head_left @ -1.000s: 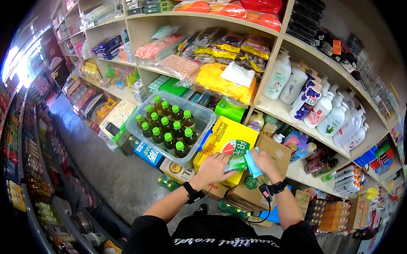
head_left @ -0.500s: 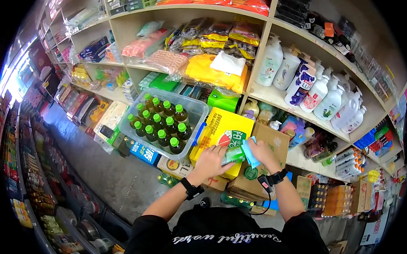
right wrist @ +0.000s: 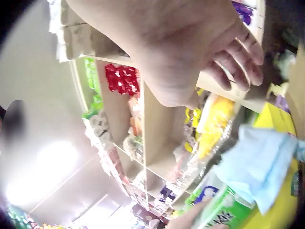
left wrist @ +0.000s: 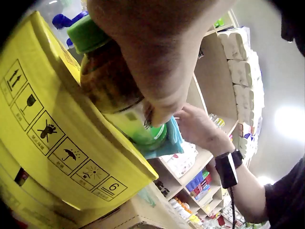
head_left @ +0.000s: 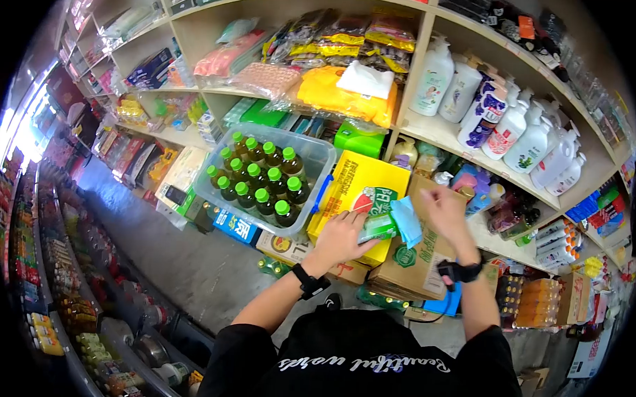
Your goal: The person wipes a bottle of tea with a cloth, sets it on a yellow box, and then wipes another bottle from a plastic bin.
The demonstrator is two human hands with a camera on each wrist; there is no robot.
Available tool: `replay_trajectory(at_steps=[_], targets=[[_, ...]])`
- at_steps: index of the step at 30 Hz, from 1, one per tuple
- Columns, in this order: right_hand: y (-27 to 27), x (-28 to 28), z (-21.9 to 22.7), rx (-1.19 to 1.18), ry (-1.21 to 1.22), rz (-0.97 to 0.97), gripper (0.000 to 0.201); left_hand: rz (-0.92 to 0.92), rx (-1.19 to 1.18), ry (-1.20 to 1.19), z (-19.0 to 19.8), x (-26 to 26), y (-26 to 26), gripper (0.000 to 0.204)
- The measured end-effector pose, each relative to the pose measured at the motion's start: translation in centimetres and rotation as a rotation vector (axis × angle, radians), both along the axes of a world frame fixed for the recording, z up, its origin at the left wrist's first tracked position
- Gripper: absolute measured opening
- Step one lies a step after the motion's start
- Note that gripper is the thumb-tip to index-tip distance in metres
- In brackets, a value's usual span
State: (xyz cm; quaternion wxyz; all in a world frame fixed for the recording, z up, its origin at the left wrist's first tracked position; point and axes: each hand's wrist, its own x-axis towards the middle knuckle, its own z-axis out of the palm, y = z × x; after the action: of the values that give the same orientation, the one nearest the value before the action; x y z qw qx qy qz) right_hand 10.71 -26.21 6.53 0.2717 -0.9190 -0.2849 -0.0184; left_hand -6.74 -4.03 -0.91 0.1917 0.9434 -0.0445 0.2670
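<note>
My left hand (head_left: 341, 238) grips a green-capped drink bottle (left wrist: 112, 81) with a green label, tilted over a yellow carton (head_left: 357, 182). In the left wrist view the cap points to the upper left. A light blue cloth (head_left: 406, 221) hangs draped over the bottle's base end. To the right of the cloth, apart from it, is my right hand (head_left: 445, 213), above a brown cardboard box. Its fingers are loosely bent and hold nothing in the right wrist view, where the cloth lies below them.
A clear plastic tub (head_left: 319, 154) full of green-capped bottles (head_left: 254, 170) stands left of the carton. The brown cardboard box (head_left: 428, 251) sits to its right. Shelves behind hold pump bottles (head_left: 506, 135) and bagged goods (head_left: 350, 87). More drinks line the left side.
My right hand has let go of the blue cloth and moved right and up, away from the bottle. The cloth stays on the bottle, which my left hand still grips.
</note>
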Motion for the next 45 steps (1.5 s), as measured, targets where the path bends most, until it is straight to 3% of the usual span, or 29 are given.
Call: replay_trajectory(at_steps=[2,4,5,7,9,13,21,24,29,32,34,36,37,39,41,45], targets=[[-1.5,-1.4,4.2,0.374,0.067,0.062,0.025,-0.004,-0.015,0.03,-0.2,0.1,0.2,0.068],[-4.0,-4.1,9.7,0.658,0.198,0.212,0.03,0.006,-0.027,0.087,-0.2,0.0,0.2,0.071],[-5.6,-7.1,12.9,0.68,0.248,0.144,0.034,0.011,-0.032,0.083,-0.2,0.0,0.0,0.07],[-11.0,-10.4,13.5,0.817,0.024,0.216,0.032,0.016,-0.034,0.075,-0.2,0.0,0.1,0.069],[-12.3,-14.1,16.0,0.911,-0.16,0.429,0.026,0.012,-0.036,0.059,-0.1,0.1,0.0,0.066],[-10.1,-18.0,21.2,1.015,-0.464,0.939,0.017,-0.007,-0.05,0.043,-0.2,0.2,0.1,0.062],[-8.7,-17.0,22.2,0.972,-0.381,1.14,0.017,-0.014,-0.06,0.062,0.2,0.2,0.2,0.063],[-9.4,-17.5,22.7,0.863,-0.34,1.007,0.024,-0.023,-0.071,0.075,0.1,0.4,0.3,0.064],[-8.7,-17.0,21.3,0.978,-0.432,0.9,0.067,-0.005,-0.058,0.073,0.2,0.0,0.0,0.064],[-8.4,-15.9,18.6,1.016,-0.268,0.66,0.057,-0.008,-0.054,0.08,0.3,0.3,0.1,0.064],[-8.9,-13.8,14.8,0.86,-0.029,0.315,0.029,-0.002,-0.057,0.102,0.7,0.1,0.0,0.064],[-5.0,-9.9,12.2,0.567,0.038,0.171,0.016,0.01,-0.046,0.109,0.8,0.0,0.0,0.064],[-2.7,-7.3,9.9,0.489,0.068,0.245,0.016,0.013,-0.039,0.115,0.8,0.0,-0.1,0.064],[-1.1,-4.1,4.5,0.318,0.229,0.204,0.024,0.005,-0.043,0.098,0.8,0.0,-0.1,0.065],[-0.5,-2.1,0.3,-0.017,0.083,0.176,0.04,0.002,-0.042,0.096,0.6,0.0,0.0,0.065],[0.9,-1.5,-3.0,-0.11,0.294,0.14,0.06,0.013,-0.034,0.106,1.0,0.0,-0.2,0.064]])
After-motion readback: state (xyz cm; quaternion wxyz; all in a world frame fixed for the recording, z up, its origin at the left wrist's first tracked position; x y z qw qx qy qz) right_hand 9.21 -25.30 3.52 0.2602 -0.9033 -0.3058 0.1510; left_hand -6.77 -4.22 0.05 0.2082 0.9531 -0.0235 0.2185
